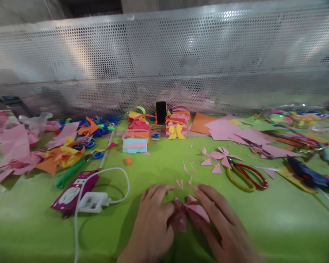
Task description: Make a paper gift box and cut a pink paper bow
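Note:
Close in front of me, a pink paper bow (199,211) with folded loops and a hanging tail sits between my two hands. My left hand (152,221) pinches its left side with thumb and fingertips, partly covering it. Around the right side curls my right hand (223,223), its thumb below and index finger above the paper. Just beyond the fingertips lie thin pink paper slivers (185,168). Farther right, pink petal-shaped pieces (222,156) lie beside scissors with red and yellow handles (242,178).
A purple power strip (74,193) with a white charger (93,202) and looping cable lies left. Small paper baskets (134,145), a yellow bow (176,131) and a phone (161,112) stand before the perforated metal panel (153,62). A blue glue gun (312,175) lies right.

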Motion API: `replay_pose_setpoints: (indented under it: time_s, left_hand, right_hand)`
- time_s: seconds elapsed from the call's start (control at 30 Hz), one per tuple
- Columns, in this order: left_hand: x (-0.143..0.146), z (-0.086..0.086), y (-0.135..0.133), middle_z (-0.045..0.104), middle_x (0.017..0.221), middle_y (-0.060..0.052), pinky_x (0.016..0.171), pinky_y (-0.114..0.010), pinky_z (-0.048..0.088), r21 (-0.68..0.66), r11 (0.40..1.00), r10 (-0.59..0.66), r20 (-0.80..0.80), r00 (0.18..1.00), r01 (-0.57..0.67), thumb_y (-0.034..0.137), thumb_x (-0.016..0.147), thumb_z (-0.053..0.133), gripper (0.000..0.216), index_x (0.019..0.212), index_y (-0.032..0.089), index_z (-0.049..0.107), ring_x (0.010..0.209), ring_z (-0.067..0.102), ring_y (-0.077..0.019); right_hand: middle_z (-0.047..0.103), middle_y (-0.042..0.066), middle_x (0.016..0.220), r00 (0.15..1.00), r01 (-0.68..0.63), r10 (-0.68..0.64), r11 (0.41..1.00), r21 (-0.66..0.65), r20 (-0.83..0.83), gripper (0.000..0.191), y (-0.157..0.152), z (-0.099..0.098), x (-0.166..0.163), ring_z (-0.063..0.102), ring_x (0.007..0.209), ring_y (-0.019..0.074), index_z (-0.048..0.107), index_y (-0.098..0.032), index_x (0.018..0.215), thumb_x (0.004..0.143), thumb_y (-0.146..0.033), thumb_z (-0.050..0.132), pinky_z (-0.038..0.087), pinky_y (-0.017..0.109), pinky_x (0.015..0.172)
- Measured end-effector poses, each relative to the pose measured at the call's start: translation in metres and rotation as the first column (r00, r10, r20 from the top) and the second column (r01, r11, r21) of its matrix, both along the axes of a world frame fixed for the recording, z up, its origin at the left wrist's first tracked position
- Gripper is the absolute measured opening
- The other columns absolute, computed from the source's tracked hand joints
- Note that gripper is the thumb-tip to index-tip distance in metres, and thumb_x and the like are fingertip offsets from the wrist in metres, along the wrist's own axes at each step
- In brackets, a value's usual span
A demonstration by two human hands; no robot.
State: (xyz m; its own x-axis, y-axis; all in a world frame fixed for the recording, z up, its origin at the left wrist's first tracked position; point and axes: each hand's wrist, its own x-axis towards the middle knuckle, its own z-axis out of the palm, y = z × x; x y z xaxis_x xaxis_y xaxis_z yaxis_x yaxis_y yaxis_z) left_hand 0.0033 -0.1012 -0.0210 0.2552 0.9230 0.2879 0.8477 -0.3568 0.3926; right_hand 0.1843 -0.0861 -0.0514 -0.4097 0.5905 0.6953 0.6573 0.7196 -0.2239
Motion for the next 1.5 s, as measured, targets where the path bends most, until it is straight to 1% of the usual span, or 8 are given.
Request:
replay_pose_setpoints:
  time_s: [0.13, 0.37, 0.57, 0.73, 0.93, 1.23, 1.4, 1.5]
  left_hand:
    - [-0.001, 0.000, 0.002, 0.065, 0.103, -0.007, 0.083, -0.041, 0.048, 0.029, 0.999, -0.022, 0.071, 0.997, 0.020, 0.010, 0.074, 0.053, 0.023, 0.086, 0.022, 0.068, 0.097, 0.057, -0.0222]
    - [-0.005, 0.003, 0.002, 0.069, 0.092, -0.006, 0.076, -0.036, 0.052, 0.016, 0.998, 0.053, 0.197, 0.979, -0.057, 0.022, 0.080, 0.053, 0.017, 0.091, 0.021, 0.067, 0.086, 0.062, -0.0197]
    - [-0.009, -0.003, 0.006, 0.069, 0.097, -0.007, 0.078, -0.039, 0.052, 0.031, 0.986, 0.152, 0.195, 0.969, -0.161, 0.028, 0.082, 0.051, 0.022, 0.096, 0.020, 0.066, 0.090, 0.063, -0.0211]
    - [0.006, 0.005, 0.008, 0.066, 0.108, -0.010, 0.085, -0.047, 0.048, -0.042, 0.991, 0.126, 0.069, 0.990, -0.123, 0.032, 0.081, 0.053, 0.037, 0.115, 0.019, 0.058, 0.101, 0.059, -0.0257]
    - [0.028, 0.014, 0.004, 0.067, 0.103, -0.007, 0.084, -0.048, 0.046, -0.109, 0.993, 0.041, -0.026, 0.999, -0.044, 0.014, 0.069, 0.064, 0.052, 0.119, 0.023, 0.054, 0.099, 0.059, -0.0272]
    - [0.029, 0.010, 0.004, 0.067, 0.088, -0.002, 0.067, -0.034, 0.053, -0.167, 0.986, 0.052, 0.180, 0.982, -0.021, 0.007, 0.071, 0.052, 0.053, 0.121, 0.027, 0.052, 0.073, 0.063, -0.0174]
    - [0.028, 0.012, 0.005, 0.061, 0.103, -0.005, 0.080, -0.036, 0.052, -0.174, 0.985, 0.072, 0.310, 0.948, -0.018, -0.002, 0.065, 0.048, 0.062, 0.120, 0.026, 0.052, 0.088, 0.061, -0.0168]
    - [0.029, 0.015, 0.006, 0.059, 0.109, -0.005, 0.075, -0.031, 0.054, -0.243, 0.969, 0.074, 0.441, 0.895, 0.039, -0.002, 0.066, 0.047, 0.062, 0.121, 0.026, 0.050, 0.084, 0.062, -0.0137]
  right_hand:
    - [0.058, 0.010, 0.113, 0.993, 0.050, -0.056, 0.997, -0.054, -0.105, 0.034, -0.004, 0.003, 0.008, 0.057, 0.103, 0.0182, 0.049, -0.017, 0.120, 0.087, -0.018, 0.043, 0.051, 0.026, 0.082]
    - [0.059, 0.000, 0.069, 0.941, 0.092, -0.182, 0.949, -0.303, -0.285, 0.013, -0.012, 0.009, 0.025, 0.060, 0.062, 0.0139, 0.057, -0.023, 0.094, 0.086, -0.028, 0.049, 0.050, 0.021, 0.054]
    - [0.061, -0.001, 0.062, 0.964, 0.110, -0.186, 0.929, -0.354, -0.190, 0.017, -0.020, -0.002, 0.038, 0.058, 0.054, 0.0115, 0.058, -0.023, 0.074, 0.086, -0.032, 0.049, 0.047, 0.018, 0.047]
    - [0.064, 0.002, 0.074, 0.980, 0.116, -0.143, 0.975, -0.189, -0.138, 0.013, -0.020, -0.005, 0.037, 0.062, 0.066, 0.0126, 0.060, -0.022, 0.091, 0.087, -0.022, 0.047, 0.051, 0.019, 0.056]
    - [0.064, 0.008, 0.092, 0.977, 0.171, -0.176, 0.984, -0.048, -0.121, 0.020, -0.021, -0.007, 0.034, 0.062, 0.084, 0.0172, 0.060, -0.019, 0.099, 0.086, -0.019, 0.045, 0.055, 0.026, 0.070]
    - [0.055, 0.013, 0.121, 0.978, 0.080, -0.135, 0.948, -0.309, -0.161, 0.047, -0.028, -0.014, 0.023, 0.062, 0.100, 0.0194, 0.039, -0.018, 0.128, 0.082, -0.015, 0.045, 0.056, 0.028, 0.079]
    - [0.060, 0.012, 0.109, 0.942, -0.008, -0.103, 0.944, -0.329, -0.318, 0.039, -0.022, -0.001, 0.007, 0.067, 0.075, 0.0134, 0.045, -0.019, 0.121, 0.083, -0.011, 0.042, 0.057, 0.020, 0.064]
    - [0.064, 0.009, 0.101, 0.941, -0.026, -0.083, 0.949, -0.313, -0.329, 0.035, -0.019, 0.004, 0.004, 0.067, 0.071, 0.0119, 0.049, -0.019, 0.116, 0.083, -0.009, 0.041, 0.056, 0.018, 0.064]
